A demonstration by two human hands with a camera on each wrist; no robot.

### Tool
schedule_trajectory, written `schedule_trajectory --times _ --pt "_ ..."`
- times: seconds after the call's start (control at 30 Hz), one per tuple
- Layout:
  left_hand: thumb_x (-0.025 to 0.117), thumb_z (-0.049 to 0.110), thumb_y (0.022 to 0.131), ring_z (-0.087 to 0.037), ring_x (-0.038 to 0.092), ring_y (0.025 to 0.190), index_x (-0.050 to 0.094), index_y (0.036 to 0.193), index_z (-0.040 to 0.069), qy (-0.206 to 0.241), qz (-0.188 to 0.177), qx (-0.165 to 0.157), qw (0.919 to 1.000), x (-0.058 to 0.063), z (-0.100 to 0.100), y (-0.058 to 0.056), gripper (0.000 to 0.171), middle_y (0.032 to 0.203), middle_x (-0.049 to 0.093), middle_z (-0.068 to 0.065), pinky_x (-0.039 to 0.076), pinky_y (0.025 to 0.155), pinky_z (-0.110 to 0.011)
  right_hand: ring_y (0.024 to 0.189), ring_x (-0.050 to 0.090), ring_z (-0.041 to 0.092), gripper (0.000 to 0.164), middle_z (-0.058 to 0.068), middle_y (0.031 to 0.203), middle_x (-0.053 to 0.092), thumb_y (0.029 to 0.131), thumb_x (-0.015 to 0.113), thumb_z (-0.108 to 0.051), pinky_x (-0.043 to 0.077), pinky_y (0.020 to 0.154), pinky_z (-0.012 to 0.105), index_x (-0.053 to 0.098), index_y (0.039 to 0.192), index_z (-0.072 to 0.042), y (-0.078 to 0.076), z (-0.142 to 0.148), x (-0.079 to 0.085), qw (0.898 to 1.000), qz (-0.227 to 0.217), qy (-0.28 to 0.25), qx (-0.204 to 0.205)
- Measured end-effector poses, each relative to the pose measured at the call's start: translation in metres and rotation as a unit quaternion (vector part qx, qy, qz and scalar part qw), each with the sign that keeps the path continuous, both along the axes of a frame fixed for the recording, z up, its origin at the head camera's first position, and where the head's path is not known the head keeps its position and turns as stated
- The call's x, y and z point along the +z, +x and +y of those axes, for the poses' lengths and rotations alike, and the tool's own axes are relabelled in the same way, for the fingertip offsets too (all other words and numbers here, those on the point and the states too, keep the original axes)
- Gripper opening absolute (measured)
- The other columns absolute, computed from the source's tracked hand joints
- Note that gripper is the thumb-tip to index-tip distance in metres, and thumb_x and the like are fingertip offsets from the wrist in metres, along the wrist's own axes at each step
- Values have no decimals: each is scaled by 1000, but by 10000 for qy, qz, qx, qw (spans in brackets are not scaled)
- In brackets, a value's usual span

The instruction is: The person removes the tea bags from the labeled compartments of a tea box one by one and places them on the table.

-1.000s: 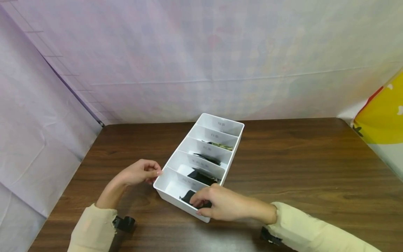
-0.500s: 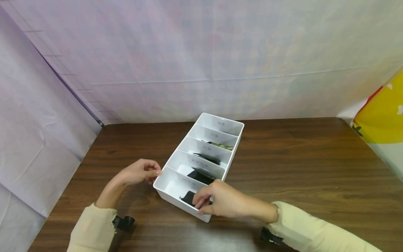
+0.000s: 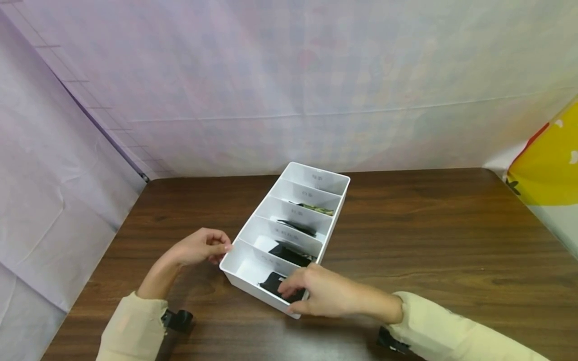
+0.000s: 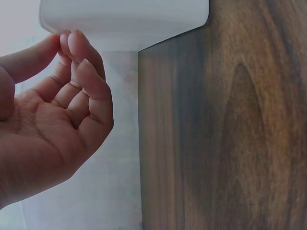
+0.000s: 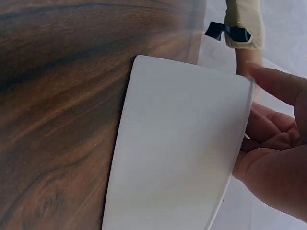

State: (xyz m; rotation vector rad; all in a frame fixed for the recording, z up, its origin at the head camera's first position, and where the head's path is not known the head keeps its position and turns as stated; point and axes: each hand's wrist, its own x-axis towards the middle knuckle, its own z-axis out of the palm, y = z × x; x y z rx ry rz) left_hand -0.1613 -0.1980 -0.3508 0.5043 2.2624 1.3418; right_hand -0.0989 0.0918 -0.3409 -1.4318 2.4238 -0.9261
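Observation:
A long white divided storage box stands at a slant on the table. My left hand pinches its rim at the near left; in the left wrist view thumb and fingertips meet at the rim. My right hand reaches over the near right corner, its loosely bent fingers inside the nearest compartment and the thumb at the rim. Under those fingers lies a flat black item, like a small pouch, partly covered by the hand. In the right wrist view the box's white wall hides what the fingers touch.
Behind it, other compartments hold a black packet with a white part, a thin black packet and a green-patterned packet. Dividers bear printed labels. The brown wooden table ends at a pale cloth backdrop.
My right hand has shifted slightly and its fingers have loosened over the black item, more of which now shows. The left hand and the box have stayed in place.

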Motion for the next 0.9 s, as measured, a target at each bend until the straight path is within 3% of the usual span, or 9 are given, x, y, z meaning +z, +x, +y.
schedule_trajectory --times 0.2,0.4,0.6,0.67,0.9 --pt "53 3 91 -15 50 61 55 89 -12 17 9 -16 10000 0 0 0 15 68 53 -4 44 55 -28 75 59 -6 17 -1 81 68 74 70 -2 45 71 13 68 91 -2 2 -1 -1 9984 -527 -177 -108" --pt "53 1 90 -13 49 59 54 88 -13 114 -15 -26 9999 -1 1 0 14 67 52 -3 43 53 -26 71 59 -6 16 -1 75 69 71 73 0 46 67 14 68 87 -1 1 1 -2 9954 -748 -571 -159" --pt "53 -1 89 -11 49 58 52 87 -15 226 -89 26 9997 0 3 2 14 66 51 -2 43 53 -24 71 59 -7 17 -1 75 69 70 73 1 48 66 16 67 87 -1 0 2 -3 9933 -948 -628 -225" --pt "53 -1 88 -11 49 58 52 87 -15 237 -87 29 9997 0 3 2 14 66 51 -2 42 53 -24 73 59 -4 19 -1 78 68 70 74 0 48 67 16 67 88 -1 -1 2 -3 9946 -801 -652 -81" --pt "52 -1 89 -11 49 58 52 88 -15 245 -91 7 9997 0 2 2 14 67 52 -2 42 53 -24 88 58 7 16 2 90 66 73 73 -7 44 80 17 68 88 -5 -9 3 -5 9954 408 -717 489"
